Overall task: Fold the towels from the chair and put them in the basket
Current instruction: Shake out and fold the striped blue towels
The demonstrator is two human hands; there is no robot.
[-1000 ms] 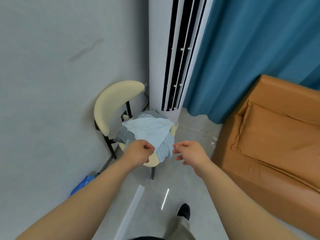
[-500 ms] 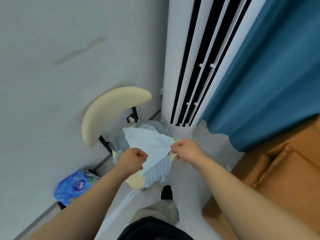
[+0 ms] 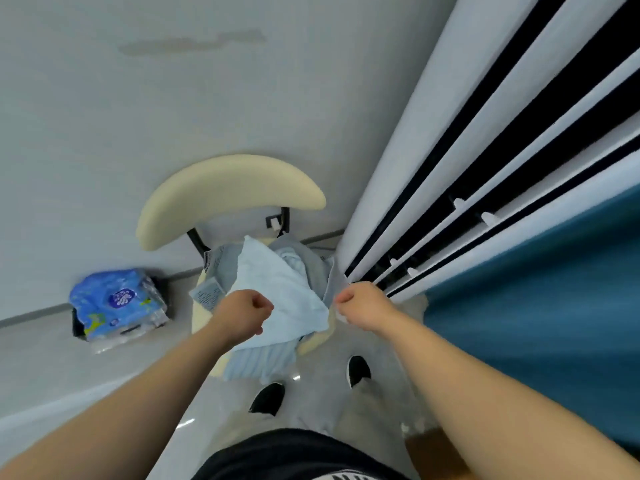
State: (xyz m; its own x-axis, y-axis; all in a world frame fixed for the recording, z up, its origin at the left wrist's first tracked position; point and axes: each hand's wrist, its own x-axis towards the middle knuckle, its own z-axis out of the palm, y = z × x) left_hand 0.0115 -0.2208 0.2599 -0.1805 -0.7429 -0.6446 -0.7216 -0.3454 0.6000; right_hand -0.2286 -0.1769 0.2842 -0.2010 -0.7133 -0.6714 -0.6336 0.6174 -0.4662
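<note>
A chair with a cream backrest (image 3: 228, 188) stands against the wall, and several towels are piled on its seat. A light blue towel (image 3: 280, 289) lies on top, over grey ones (image 3: 311, 261) and a striped blue one (image 3: 263, 362) that hangs off the front edge. My left hand (image 3: 244, 315) is curled into a fist at the light blue towel's near left edge and grips it. My right hand (image 3: 363, 306) is curled too and pinches the towel's right corner. No basket is in view.
A tall white air conditioner (image 3: 485, 161) stands just right of the chair, with a blue curtain (image 3: 554, 306) beyond it. A blue pack of tissues (image 3: 116, 303) sits on the floor by the wall at left. My black shoes (image 3: 266, 398) are close to the seat.
I have stepped up to the chair and now look down on it. Both hands have come onto the light blue towel, the right one closing at its right corner.
</note>
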